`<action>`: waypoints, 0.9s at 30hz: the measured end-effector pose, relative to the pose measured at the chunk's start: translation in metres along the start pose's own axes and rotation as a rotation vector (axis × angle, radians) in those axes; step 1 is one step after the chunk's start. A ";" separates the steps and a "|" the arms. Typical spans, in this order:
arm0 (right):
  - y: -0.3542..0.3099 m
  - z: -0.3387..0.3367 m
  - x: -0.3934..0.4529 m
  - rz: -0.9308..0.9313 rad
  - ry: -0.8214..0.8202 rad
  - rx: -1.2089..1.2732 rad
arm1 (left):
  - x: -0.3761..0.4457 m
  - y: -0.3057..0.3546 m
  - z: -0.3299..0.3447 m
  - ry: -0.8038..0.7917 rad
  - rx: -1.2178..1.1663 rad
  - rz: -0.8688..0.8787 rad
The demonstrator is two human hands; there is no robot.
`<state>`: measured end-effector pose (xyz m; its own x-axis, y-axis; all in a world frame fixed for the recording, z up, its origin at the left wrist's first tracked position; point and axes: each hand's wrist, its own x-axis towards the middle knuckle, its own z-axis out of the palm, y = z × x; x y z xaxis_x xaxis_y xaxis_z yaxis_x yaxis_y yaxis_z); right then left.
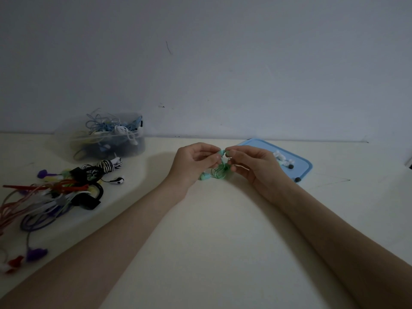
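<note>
Pinching, head view: left hand [196,162] and right hand [252,163] each grip the mint-green earphones [219,171] at the fingertips, mid-frame, over the table [211,230]. The coiled cable hangs between the hands. Blue lid [298,157] sits just behind the right hand. Clear tub [107,139] of cables and loose earphone pile [55,197] lie well left.

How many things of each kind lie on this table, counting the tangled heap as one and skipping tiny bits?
Green earphones, pinched by left hand and right hand: 1
Clear tub of cables: 1
Blue lid: 1
Tangled heap of earphones: 1
Total: 4
</note>
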<state>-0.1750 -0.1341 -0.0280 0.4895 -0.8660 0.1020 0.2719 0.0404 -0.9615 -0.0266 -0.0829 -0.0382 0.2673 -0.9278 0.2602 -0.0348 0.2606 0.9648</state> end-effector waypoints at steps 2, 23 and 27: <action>0.000 0.000 0.000 -0.006 -0.008 0.007 | -0.001 0.001 0.000 -0.007 -0.001 -0.010; 0.000 -0.001 0.001 0.020 -0.015 0.102 | -0.003 0.004 0.002 -0.065 -0.007 -0.055; -0.002 0.000 0.001 0.027 -0.003 0.148 | -0.002 0.004 0.001 -0.056 -0.038 -0.070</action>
<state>-0.1754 -0.1349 -0.0266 0.5011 -0.8619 0.0778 0.3777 0.1370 -0.9157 -0.0284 -0.0802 -0.0345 0.2135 -0.9572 0.1954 0.0186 0.2040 0.9788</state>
